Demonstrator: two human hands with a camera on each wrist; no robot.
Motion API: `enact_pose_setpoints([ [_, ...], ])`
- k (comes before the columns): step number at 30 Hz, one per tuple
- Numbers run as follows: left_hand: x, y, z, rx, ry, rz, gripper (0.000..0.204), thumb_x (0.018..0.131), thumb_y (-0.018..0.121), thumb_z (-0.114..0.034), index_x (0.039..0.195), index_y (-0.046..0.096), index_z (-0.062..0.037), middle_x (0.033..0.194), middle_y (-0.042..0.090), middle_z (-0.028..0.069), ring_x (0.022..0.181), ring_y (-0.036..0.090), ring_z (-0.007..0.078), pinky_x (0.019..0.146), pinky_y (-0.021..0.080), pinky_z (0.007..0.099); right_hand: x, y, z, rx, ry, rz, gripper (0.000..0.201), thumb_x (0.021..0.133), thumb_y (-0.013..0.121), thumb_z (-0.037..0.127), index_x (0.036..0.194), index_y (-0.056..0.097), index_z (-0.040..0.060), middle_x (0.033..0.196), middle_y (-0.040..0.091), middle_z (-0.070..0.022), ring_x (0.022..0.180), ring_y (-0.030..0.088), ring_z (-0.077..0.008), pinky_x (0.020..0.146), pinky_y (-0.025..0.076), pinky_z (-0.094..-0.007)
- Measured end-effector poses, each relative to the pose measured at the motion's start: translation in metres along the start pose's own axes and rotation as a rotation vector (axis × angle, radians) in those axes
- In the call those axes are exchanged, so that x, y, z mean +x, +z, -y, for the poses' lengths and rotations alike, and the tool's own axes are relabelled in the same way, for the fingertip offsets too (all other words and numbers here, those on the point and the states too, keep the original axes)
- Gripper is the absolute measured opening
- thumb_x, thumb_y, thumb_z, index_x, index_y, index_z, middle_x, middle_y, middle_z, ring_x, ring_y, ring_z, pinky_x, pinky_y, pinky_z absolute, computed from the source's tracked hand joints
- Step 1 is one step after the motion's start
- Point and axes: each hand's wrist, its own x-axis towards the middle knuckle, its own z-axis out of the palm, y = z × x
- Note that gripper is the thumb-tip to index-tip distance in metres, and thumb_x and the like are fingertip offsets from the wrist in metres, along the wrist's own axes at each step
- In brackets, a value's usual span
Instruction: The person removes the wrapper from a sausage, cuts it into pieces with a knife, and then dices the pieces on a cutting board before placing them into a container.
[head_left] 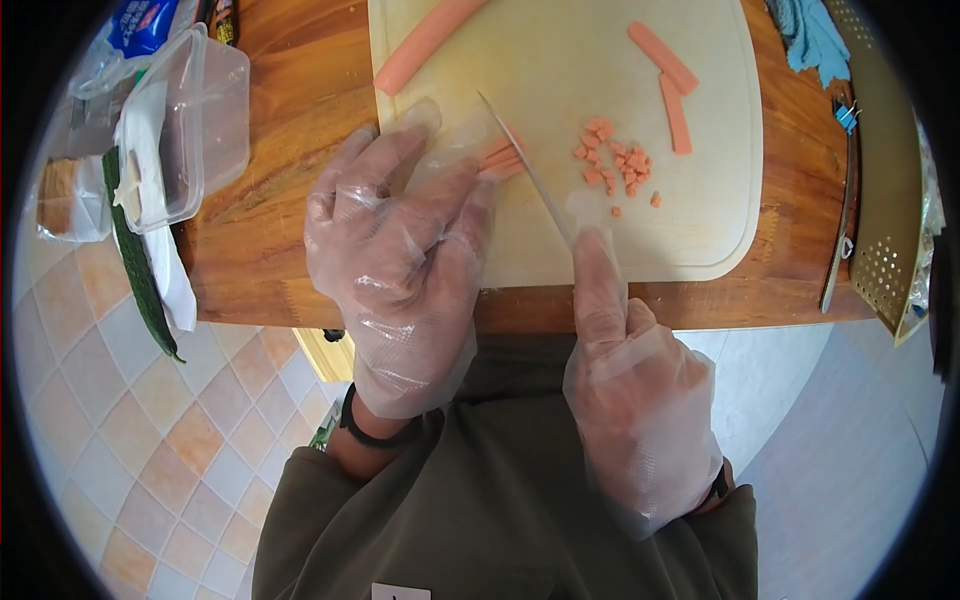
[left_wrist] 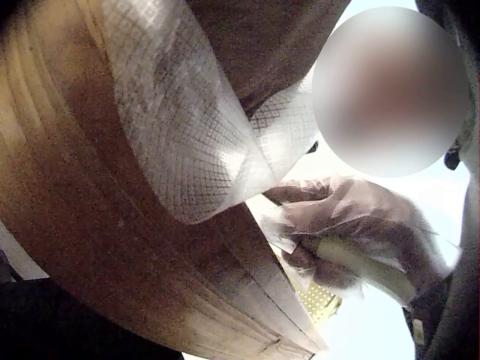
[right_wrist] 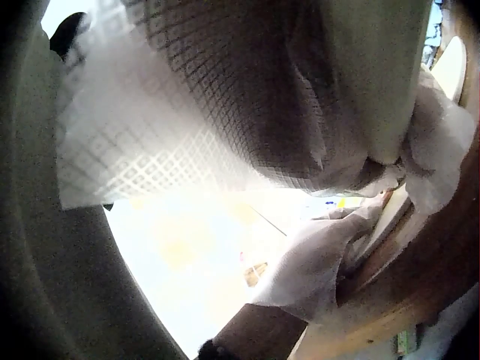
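Note:
Both hands wear clear plastic gloves. The left hand [head_left: 400,240] holds thin carrot strips [head_left: 502,157] against the cutting board [head_left: 700,235] with its fingertips. The right hand [head_left: 640,400] grips a knife, index finger stretched along the back of its blade [head_left: 535,180]; the blade lies at the right ends of the strips. In the right wrist view the knife's pale handle [right_wrist: 379,75] shows inside the right hand [right_wrist: 262,97]. Small carrot cubes [head_left: 632,165] lie right of the blade. The left wrist view shows the right hand [left_wrist: 360,225] around the handle.
A thick carrot piece [head_left: 430,40] lies at the board's upper left, two carrot sticks [head_left: 676,115] at its upper right. Left stand a clear plastic container [head_left: 222,110] and a cucumber [head_left: 140,280] over the table edge. At right are a blue cloth [head_left: 812,40] and a perforated metal tray [head_left: 885,200].

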Motion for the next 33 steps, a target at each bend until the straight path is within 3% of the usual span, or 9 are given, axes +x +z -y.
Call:
enact_pose_setpoints([
  [11, 0.001, 0.0, 0.0, -0.026, 0.005, -0.016, 0.023, 0.072, 0.086, -0.005, 0.095, 0.082, -0.0086, 0.107, 0.072, 0.0129, 0.108, 0.066, 0.0389, 0.093, 0.05, 0.0464, 0.003, -0.011, 0.008, -0.193, 0.03, 0.126, 0.075, 0.086, 0.064, -0.002, 0.157, 0.049, 0.0165, 0.074, 0.064, -0.0089, 0.055, 0.065, -0.0303, 0.051, 0.055, -0.0435],
  [12, 0.0, -0.004, 0.0, -0.045, -0.023, 0.037, 0.025, 0.077, 0.083, 0.0, 0.101, 0.082, -0.0065, 0.114, 0.072, 0.0135, 0.113, 0.065, 0.035, 0.098, 0.049, 0.0437, 0.002, -0.008, 0.007, -0.195, 0.026, 0.121, 0.075, 0.086, 0.064, -0.002, 0.157, 0.049, 0.0165, 0.074, 0.064, -0.0089, 0.055, 0.065, -0.0303, 0.051, 0.055, -0.0435],
  [13, -0.002, -0.007, 0.001, -0.062, -0.053, 0.091, 0.028, 0.081, 0.081, 0.005, 0.107, 0.082, -0.0045, 0.121, 0.072, 0.0142, 0.118, 0.064, 0.0312, 0.103, 0.049, 0.041, 0.001, -0.003, 0.005, -0.135, 0.026, 0.079, 0.075, 0.086, 0.063, -0.002, 0.157, 0.049, 0.0166, 0.074, 0.064, -0.009, 0.055, 0.065, -0.0303, 0.05, 0.055, -0.0433],
  [19, 0.0, -0.008, -0.004, -0.007, -0.048, 0.103, 0.03, 0.081, 0.081, 0.005, 0.108, 0.082, -0.0059, 0.122, 0.072, 0.014, 0.119, 0.063, 0.0306, 0.102, 0.049, 0.0405, -0.003, -0.004, 0.004, -0.021, 0.041, 0.038, 0.076, 0.086, 0.061, -0.006, 0.158, 0.049, 0.0164, 0.076, 0.066, -0.0095, 0.055, 0.065, -0.0312, 0.05, 0.054, -0.0431],
  [20, 0.0, -0.006, -0.002, -0.008, -0.047, 0.103, 0.03, 0.081, 0.081, 0.005, 0.108, 0.082, -0.0059, 0.122, 0.072, 0.014, 0.119, 0.063, 0.0306, 0.102, 0.049, 0.0405, -0.003, -0.005, 0.003, -0.003, 0.042, 0.046, 0.077, 0.085, 0.06, -0.007, 0.158, 0.049, 0.0163, 0.076, 0.066, -0.0097, 0.055, 0.065, -0.0315, 0.05, 0.054, -0.0432],
  [22, 0.0, 0.0, 0.003, -0.035, -0.013, 0.003, 0.022, 0.073, 0.086, -0.008, 0.095, 0.083, -0.0094, 0.107, 0.072, 0.0117, 0.107, 0.067, 0.0397, 0.094, 0.051, 0.0474, -0.003, -0.004, 0.003, 0.001, 0.035, 0.042, 0.078, 0.084, 0.06, -0.008, 0.157, 0.05, 0.0161, 0.076, 0.066, -0.0099, 0.056, 0.065, -0.0315, 0.051, 0.054, -0.0431],
  [33, 0.002, -0.002, 0.0, -0.006, -0.016, 0.022, 0.021, 0.073, 0.085, -0.009, 0.094, 0.083, -0.0092, 0.106, 0.072, 0.0132, 0.106, 0.068, 0.0386, 0.098, 0.051, 0.049, -0.001, 0.001, 0.003, -0.014, 0.001, 0.001, 0.076, 0.083, 0.06, -0.01, 0.155, 0.053, 0.0157, 0.076, 0.066, -0.0103, 0.056, 0.066, -0.0309, 0.051, 0.054, -0.0433],
])
